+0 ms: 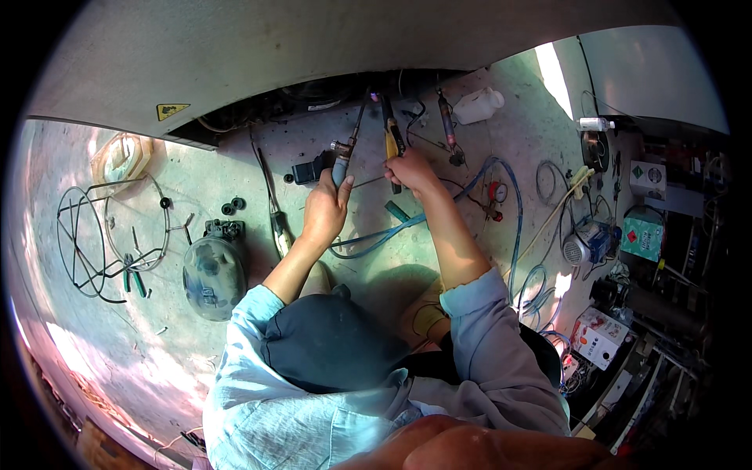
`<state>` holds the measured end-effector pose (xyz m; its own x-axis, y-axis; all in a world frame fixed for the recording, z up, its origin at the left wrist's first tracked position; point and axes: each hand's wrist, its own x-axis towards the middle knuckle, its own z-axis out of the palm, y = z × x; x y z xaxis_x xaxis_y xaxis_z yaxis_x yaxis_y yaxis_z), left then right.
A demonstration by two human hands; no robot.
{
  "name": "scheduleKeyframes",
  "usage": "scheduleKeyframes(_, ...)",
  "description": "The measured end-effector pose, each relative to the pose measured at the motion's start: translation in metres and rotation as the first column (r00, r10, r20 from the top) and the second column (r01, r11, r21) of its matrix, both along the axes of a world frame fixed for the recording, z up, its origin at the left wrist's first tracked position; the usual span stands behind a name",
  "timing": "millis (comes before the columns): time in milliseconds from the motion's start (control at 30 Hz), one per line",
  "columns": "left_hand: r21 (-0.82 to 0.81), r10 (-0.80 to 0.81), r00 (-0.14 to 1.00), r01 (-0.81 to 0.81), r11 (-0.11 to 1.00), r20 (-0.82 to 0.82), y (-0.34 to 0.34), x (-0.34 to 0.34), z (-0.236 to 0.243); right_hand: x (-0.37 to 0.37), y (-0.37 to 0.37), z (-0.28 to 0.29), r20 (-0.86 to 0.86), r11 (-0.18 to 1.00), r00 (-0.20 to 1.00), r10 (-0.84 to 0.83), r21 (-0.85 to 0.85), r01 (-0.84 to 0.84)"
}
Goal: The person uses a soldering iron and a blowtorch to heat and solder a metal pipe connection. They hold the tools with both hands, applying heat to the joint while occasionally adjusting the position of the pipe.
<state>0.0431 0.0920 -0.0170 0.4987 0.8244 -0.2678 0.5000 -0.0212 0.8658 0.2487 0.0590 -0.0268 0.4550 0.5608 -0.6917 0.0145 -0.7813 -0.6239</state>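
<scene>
My left hand [325, 207] is wrapped round the blue grip of a gas torch [340, 168]. Its brass valve body and long thin metal tube point up under the edge of a large grey cabinet [258, 55]. A small pinkish glow shows near the tube's tip. In my right hand [411, 170] is a pair of pliers with yellow and black handles [391, 141], closed in my grip. The pliers' jaws reach into the dark opening beside the torch tip; what they touch there is too dark to make out.
A black compressor [213, 274], a wire rack [117, 235] and green-handled pliers [135, 280] lie left. A screwdriver [280, 233] and black box [309, 169] lie nearer. Blue hoses [513, 204], a red gauge [497, 191], a white bottle [479, 105] and a blue pump [594, 241] are right.
</scene>
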Motion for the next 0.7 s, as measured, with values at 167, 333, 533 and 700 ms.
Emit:
scheduleKeyframes(167,-0.011,-0.004,1.000,0.004,1.000,-0.011,0.000,0.001,0.001,0.004,0.003,-0.013,0.139,0.995,0.985,0.104,-0.020,-0.103)
scheduleKeyframes(333,0.032,0.001,1.000,-0.001,1.000,-0.009,-0.001,0.001,-0.002,0.013,0.005,-0.029,0.229,0.978,0.951,0.209,-0.078,-0.196)
scheduleKeyframes(533,0.035,0.003,1.000,-0.003,0.999,0.003,0.000,0.002,-0.001,0.018,0.005,-0.037,0.278,0.969,0.929,0.244,-0.107,-0.223)
scheduleKeyframes(700,-0.010,-0.009,1.000,0.009,1.000,0.004,0.001,0.004,0.002,0.019,0.005,-0.037,0.347,0.952,0.886,0.307,-0.135,-0.277)
